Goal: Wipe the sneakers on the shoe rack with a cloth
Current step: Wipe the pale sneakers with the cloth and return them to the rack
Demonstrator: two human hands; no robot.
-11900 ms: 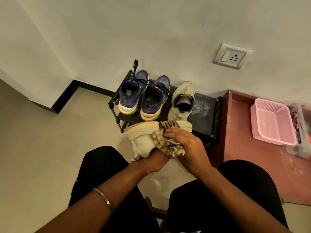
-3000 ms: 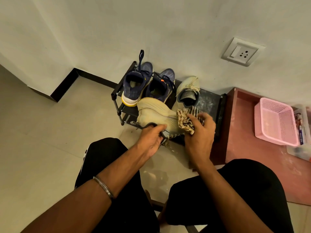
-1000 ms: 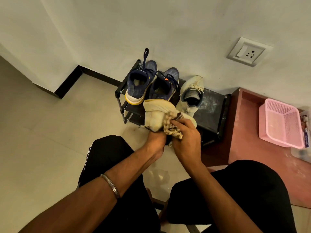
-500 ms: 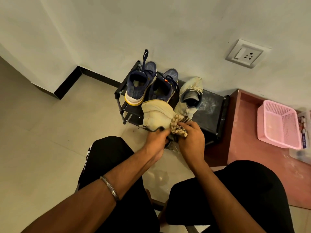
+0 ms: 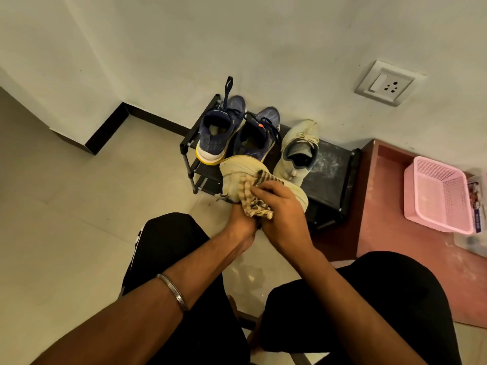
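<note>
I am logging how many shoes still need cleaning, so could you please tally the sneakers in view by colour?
Navy blue sneakers, on the shoe rack: 2
Off-white sneakers: 2, one on the rack, one held off it by the left hand while the right hand holds the cloth on it
Total: 4

Head view reads dim and warm, with a yellow-green cast on the wall (image 5: 184,35). I see soft, diffuse light and no hard shadows. A faint glare patch sits on the floor tile (image 5: 247,275) between the knees. Wide-angle bending curves the skirting (image 5: 110,130) and stretches the forearms at the bottom edge. Detail is soft throughout; the black trousers (image 5: 168,248) lose all texture.
</note>
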